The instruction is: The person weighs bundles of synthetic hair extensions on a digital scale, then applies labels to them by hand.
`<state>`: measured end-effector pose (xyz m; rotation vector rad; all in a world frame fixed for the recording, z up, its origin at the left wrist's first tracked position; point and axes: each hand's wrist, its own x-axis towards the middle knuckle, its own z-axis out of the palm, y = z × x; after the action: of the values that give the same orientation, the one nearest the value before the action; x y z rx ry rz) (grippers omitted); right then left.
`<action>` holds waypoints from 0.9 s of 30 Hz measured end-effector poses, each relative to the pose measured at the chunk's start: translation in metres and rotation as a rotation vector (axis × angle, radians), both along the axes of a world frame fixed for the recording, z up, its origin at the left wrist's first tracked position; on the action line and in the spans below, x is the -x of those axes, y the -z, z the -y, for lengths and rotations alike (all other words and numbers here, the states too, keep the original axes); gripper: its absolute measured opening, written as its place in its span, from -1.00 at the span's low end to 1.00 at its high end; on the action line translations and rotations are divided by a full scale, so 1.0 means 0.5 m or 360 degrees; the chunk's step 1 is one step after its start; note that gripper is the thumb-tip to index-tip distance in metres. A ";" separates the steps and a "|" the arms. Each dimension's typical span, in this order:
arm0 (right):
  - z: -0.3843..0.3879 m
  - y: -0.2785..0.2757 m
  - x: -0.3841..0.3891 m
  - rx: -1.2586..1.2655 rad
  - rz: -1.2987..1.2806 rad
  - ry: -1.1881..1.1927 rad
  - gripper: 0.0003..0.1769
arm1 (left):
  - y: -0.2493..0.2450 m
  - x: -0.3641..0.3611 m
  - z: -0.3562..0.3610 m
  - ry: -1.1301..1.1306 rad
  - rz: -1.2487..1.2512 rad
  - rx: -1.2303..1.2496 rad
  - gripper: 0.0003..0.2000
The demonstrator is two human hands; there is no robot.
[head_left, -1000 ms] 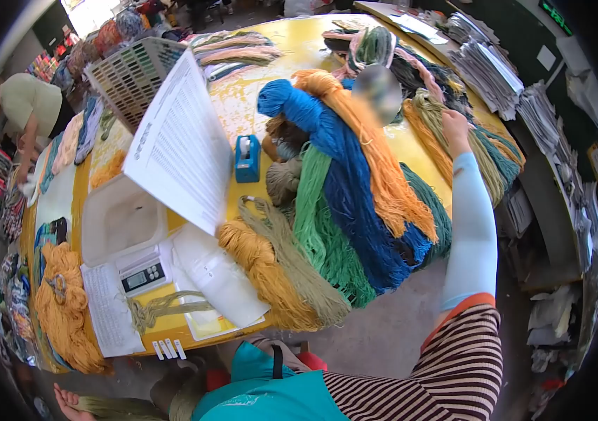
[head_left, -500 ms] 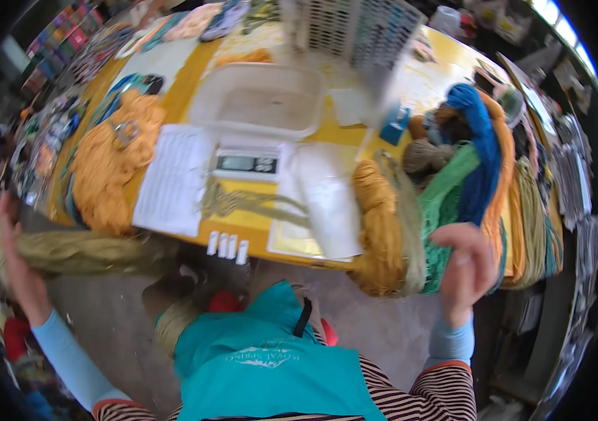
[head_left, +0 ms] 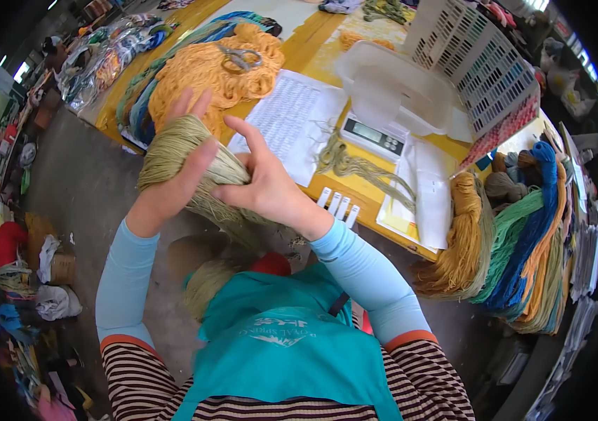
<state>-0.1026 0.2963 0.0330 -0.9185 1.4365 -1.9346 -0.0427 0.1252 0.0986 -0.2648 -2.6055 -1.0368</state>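
Note:
An olive-green skein of yarn (head_left: 170, 153) is held up in front of the table's left front edge, its lower strands hanging down. My left hand (head_left: 175, 191) is closed on it, with the thumb across the near side and fingertips showing above the far side. From the right, my right hand (head_left: 276, 186) grips the same skein, thumb pressed on the strands and index finger stretched upward. The skein hides its other fingers. Behind the hands, a heap of orange yarn (head_left: 197, 74) lies on the table with scissors (head_left: 240, 59) on top.
A digital scale (head_left: 372, 135) stands beside printed sheets (head_left: 292, 105) and a translucent plastic tub (head_left: 411, 74). Thin green yarn (head_left: 355, 167) and several white tags (head_left: 337, 205) lie in front. A white basket (head_left: 478, 63) stands behind; coloured skeins (head_left: 516, 245) hang over the right edge.
My right hand has come across from the right side to the skein. My left hand has moved inward with the skein, and the view has turned left.

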 end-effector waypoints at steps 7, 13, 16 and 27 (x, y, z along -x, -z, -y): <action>-0.003 0.024 0.017 -0.0264 0.0422 -0.0348 -0.89 | 0.146 -0.082 0.086 0.0128 0.0249 -0.1232 -0.34; 0.056 -0.060 -0.006 -0.0355 -0.0311 -0.0738 -0.92 | 0.171 -0.146 0.151 0.0125 0.1200 -0.0880 -0.80; 0.085 -0.067 -0.026 -0.0607 -0.0811 -0.1002 -0.86 | 0.122 -0.112 0.156 -0.0040 0.0719 -0.1157 -0.83; 0.010 0.007 0.006 -0.0409 0.0057 -0.0911 -0.58 | 0.054 -0.098 0.001 0.1650 0.0728 -0.0740 -0.40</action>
<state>-0.1057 0.2912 0.0297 -1.0269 1.1964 -1.3082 0.0062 0.1248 0.0716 -1.4955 -2.4156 -2.1875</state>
